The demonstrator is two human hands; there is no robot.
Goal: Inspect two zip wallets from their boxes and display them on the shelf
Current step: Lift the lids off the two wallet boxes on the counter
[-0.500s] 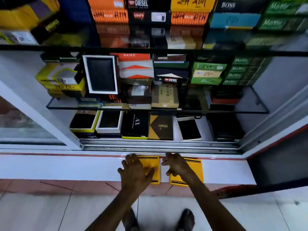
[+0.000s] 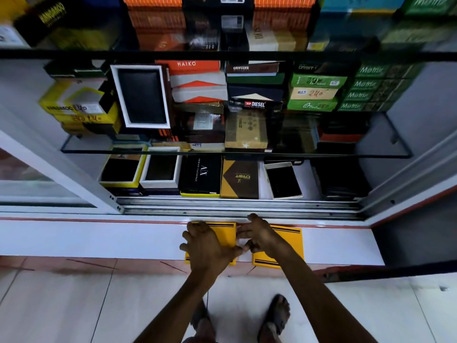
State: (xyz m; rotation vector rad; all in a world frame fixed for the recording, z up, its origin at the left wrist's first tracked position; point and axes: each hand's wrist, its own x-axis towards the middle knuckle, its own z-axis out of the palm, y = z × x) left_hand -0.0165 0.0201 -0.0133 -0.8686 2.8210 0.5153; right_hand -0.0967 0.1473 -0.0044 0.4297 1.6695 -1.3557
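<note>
Two flat yellow boxes with black stripes lie side by side on the white ledge (image 2: 99, 238) in front of the open cabinet. My left hand (image 2: 207, 246) is spread over the left yellow box (image 2: 226, 235), fingers curled at its left edge and thumb at its right edge. My right hand (image 2: 262, 235) lies on the right yellow box (image 2: 290, 243), fingers bent around its left edge in the gap between the boxes. Both boxes are closed, so no wallet from them shows.
The bottom shelf (image 2: 262, 191) holds open wallet boxes, a black AX box (image 2: 201, 174) and a brown Orbit box (image 2: 239, 179). A glass shelf (image 2: 346, 154) above carries stacked boxes. The sliding door frame (image 2: 61, 174) stands at left. My feet (image 2: 277, 315) are on the tiled floor.
Both hands have drawn in over the boxes and their fingers have curled around the edges; my left thumb has swung toward the gap between the boxes.
</note>
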